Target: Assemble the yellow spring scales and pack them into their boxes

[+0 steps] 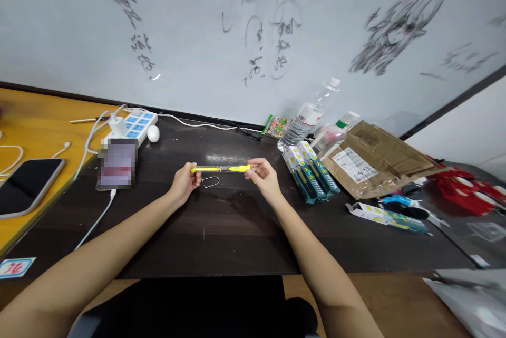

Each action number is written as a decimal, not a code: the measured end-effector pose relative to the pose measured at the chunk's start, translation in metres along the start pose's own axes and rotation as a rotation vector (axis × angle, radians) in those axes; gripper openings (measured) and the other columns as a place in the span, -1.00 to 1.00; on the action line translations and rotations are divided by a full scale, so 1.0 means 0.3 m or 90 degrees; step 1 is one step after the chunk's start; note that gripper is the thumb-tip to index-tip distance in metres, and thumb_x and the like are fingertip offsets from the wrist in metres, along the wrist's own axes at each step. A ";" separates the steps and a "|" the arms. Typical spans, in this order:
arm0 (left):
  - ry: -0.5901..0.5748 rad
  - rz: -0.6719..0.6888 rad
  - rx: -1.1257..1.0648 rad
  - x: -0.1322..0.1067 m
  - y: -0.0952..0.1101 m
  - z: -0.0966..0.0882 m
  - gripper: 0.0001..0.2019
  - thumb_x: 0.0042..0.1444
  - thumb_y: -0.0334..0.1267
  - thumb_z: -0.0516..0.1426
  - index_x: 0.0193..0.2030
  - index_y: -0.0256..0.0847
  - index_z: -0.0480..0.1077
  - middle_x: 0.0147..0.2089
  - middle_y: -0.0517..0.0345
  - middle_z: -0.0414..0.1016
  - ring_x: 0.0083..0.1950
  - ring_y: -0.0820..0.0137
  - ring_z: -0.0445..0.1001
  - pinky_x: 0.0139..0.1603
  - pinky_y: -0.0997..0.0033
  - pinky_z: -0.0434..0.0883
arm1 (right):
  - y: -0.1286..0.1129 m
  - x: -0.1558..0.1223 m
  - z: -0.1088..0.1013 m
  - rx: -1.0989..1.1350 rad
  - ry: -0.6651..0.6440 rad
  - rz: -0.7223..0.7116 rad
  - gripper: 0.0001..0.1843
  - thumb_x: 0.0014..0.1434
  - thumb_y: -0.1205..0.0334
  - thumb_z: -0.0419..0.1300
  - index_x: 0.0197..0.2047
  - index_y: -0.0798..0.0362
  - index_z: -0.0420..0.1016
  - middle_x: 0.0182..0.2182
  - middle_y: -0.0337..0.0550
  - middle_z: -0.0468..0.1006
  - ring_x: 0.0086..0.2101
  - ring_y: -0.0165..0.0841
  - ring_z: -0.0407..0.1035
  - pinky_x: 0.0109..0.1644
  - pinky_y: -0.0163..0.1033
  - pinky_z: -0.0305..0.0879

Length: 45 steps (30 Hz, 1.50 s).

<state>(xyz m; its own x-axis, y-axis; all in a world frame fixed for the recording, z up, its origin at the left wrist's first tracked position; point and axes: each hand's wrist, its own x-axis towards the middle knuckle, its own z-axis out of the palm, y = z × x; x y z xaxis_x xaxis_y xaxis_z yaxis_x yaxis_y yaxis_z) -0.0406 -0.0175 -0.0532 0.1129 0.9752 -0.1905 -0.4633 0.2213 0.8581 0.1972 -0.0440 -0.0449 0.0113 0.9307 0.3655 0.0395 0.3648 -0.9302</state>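
Held level above the dark desk is a slim yellow pen-shaped tool [221,169] with a see-through middle section; its exact kind I cannot make out. My left hand [184,183] is closed round its left end, thumb on top. At the other end, my right hand [264,177] pinches the yellow tip between thumb and fingers. A thin bent wire loop [211,182] lies just below the tool, near my left fingers. A small yellow bit shows under my right fingers, partly hidden.
To the right stand printed cartons [310,172], a water bottle [302,122], a brown parcel [367,156] and an opened carton [389,216]. On the left are a power strip [140,126], a white egg-shaped object [153,133], a charging phone [117,164] and another phone [29,186]. A whiteboard [190,53] rises behind.
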 end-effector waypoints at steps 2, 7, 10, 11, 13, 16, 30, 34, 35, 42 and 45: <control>0.001 -0.003 -0.001 -0.004 0.001 0.003 -0.81 -0.06 -0.21 0.10 -0.54 -0.22 0.16 -0.61 0.32 0.24 -0.64 0.60 0.21 -0.64 0.61 0.15 | -0.003 -0.002 0.003 -0.003 0.004 0.004 -0.64 -0.02 0.03 0.31 -0.20 0.04 0.40 -0.41 -0.25 0.42 -0.45 -0.47 0.36 -0.36 -0.29 0.39; 0.003 -0.007 0.005 -0.012 0.005 0.010 -0.82 -0.05 -0.22 0.10 -0.53 -0.23 0.18 -0.62 0.31 0.24 -0.64 0.60 0.22 -0.65 0.61 0.16 | -0.009 -0.005 0.014 -0.009 0.010 0.029 -0.67 0.04 -0.02 0.25 -0.25 0.05 0.39 -0.54 -0.32 0.40 -0.57 -0.50 0.29 -0.47 -0.34 0.32; -0.001 -0.006 0.007 -0.009 0.004 0.008 -0.82 -0.05 -0.23 0.09 -0.54 -0.23 0.17 -0.62 0.31 0.24 -0.64 0.60 0.22 -0.65 0.61 0.16 | -0.009 -0.006 0.015 -0.006 0.005 0.035 -0.65 0.04 -0.04 0.25 -0.26 0.05 0.37 -0.56 -0.33 0.39 -0.58 -0.51 0.28 -0.48 -0.35 0.31; -0.004 -0.006 0.007 -0.007 0.002 0.007 -0.81 -0.05 -0.22 0.09 -0.54 -0.23 0.17 -0.62 0.31 0.24 -0.64 0.60 0.22 -0.65 0.61 0.16 | -0.008 -0.006 0.015 -0.005 0.000 0.035 -0.66 0.04 -0.04 0.25 -0.26 0.05 0.36 -0.56 -0.34 0.39 -0.58 -0.51 0.28 -0.48 -0.35 0.31; -0.009 -0.008 0.007 -0.002 -0.001 0.003 -0.81 -0.04 -0.22 0.10 -0.53 -0.23 0.17 -0.62 0.31 0.24 -0.64 0.60 0.21 -0.66 0.61 0.15 | -0.005 -0.006 0.013 -0.008 -0.009 0.032 -0.66 0.05 -0.04 0.24 -0.27 0.05 0.35 -0.55 -0.34 0.39 -0.59 -0.51 0.28 -0.49 -0.36 0.30; -0.013 -0.013 0.008 0.001 -0.003 0.001 -0.81 -0.04 -0.22 0.10 -0.53 -0.23 0.17 -0.61 0.31 0.25 -0.64 0.60 0.22 -0.66 0.61 0.14 | 0.002 -0.007 0.011 -0.012 -0.024 0.028 -0.66 0.06 -0.05 0.23 -0.28 0.04 0.34 -0.55 -0.34 0.39 -0.60 -0.52 0.28 -0.51 -0.37 0.27; -0.016 0.011 0.010 -0.008 -0.003 0.010 -0.81 -0.05 -0.21 0.10 -0.54 -0.23 0.19 -0.61 0.29 0.26 -0.63 0.59 0.22 -0.63 0.60 0.17 | -0.036 -0.007 0.019 -0.042 0.041 0.014 -0.67 0.04 -0.07 0.22 -0.32 0.03 0.33 -0.61 -0.39 0.31 -0.63 -0.52 0.23 -0.53 -0.36 0.30; -0.016 0.020 0.019 -0.009 -0.005 0.010 -0.82 -0.04 -0.21 0.10 -0.53 -0.23 0.18 -0.60 0.29 0.26 -0.63 0.59 0.23 -0.63 0.59 0.17 | -0.033 -0.009 0.023 -0.027 0.026 0.034 -0.67 0.06 -0.06 0.20 -0.34 0.03 0.30 -0.65 -0.41 0.26 -0.64 -0.53 0.20 -0.58 -0.39 0.26; -0.016 0.024 0.022 -0.010 -0.005 0.011 -0.82 -0.04 -0.22 0.09 -0.52 -0.23 0.18 -0.61 0.29 0.26 -0.64 0.59 0.23 -0.63 0.59 0.17 | -0.031 -0.009 0.023 -0.027 0.024 0.038 -0.67 0.07 -0.06 0.20 -0.35 0.02 0.29 -0.67 -0.43 0.24 -0.66 -0.53 0.18 -0.60 -0.40 0.23; -0.030 0.057 0.038 -0.018 -0.006 0.016 -0.81 -0.03 -0.23 0.09 -0.53 -0.22 0.17 -0.62 0.29 0.27 -0.64 0.58 0.23 -0.64 0.58 0.17 | 0.000 -0.011 0.018 -0.007 0.017 0.079 -0.66 0.11 -0.09 0.16 -0.34 0.01 0.22 -0.75 -0.54 0.07 -0.77 -0.59 -0.05 -0.73 -0.46 0.06; -0.026 0.065 0.034 -0.016 -0.008 0.014 -0.82 -0.03 -0.23 0.10 -0.52 -0.22 0.17 -0.62 0.29 0.27 -0.64 0.57 0.23 -0.64 0.57 0.18 | 0.004 -0.014 0.018 0.001 0.013 0.102 -0.66 0.13 -0.10 0.13 -0.37 0.00 0.20 -0.77 -0.56 0.01 -0.78 -0.60 -0.12 -0.76 -0.48 0.02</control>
<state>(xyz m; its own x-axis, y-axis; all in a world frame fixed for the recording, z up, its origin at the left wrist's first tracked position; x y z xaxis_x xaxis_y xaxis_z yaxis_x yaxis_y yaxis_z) -0.0362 -0.0226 -0.0524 0.1041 0.9912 -0.0819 -0.4272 0.1189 0.8963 0.1920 -0.0472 -0.0475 0.0369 0.9762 0.2137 0.0335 0.2125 -0.9766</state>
